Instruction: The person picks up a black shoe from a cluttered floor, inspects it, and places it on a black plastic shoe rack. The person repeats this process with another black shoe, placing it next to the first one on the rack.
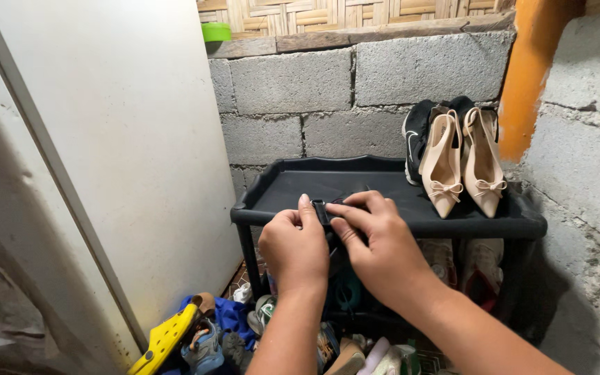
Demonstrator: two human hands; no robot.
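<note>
At the centre of the frame both hands meet over the front edge of a black plastic shoe rack's top shelf [383, 219]. The left hand [294, 246] is curled nearly closed, thumb up, pinching one side of a small black strap-like piece [319, 210]; the right hand [376, 243] is also mostly closed, thumb and forefinger gripping the same piece from the other side. What exactly the piece is (a buckle, a strap end, part of dark footwear) cannot be told, since the hands cover most of it; it sits just above the shelf's front lip, at mid-frame.

Judging by how things lie, the work of sorting footwear onto the rack looks only partly done. To the right of centre, a pair of beige pointed slingback heels with small bows [461, 161] stands toes-down on the shelf, leaning against a black sneaker [417, 132] and the grey concrete block wall [355, 83]. The left half of the shelf has nothing on it. Along the bottom edge a loose heap remains on the floor: a yellow foam clog [164, 338], a blue cloth [234, 312] and several mixed shoes. More shoes show dimly on the lower shelf, at lower right.
</note>
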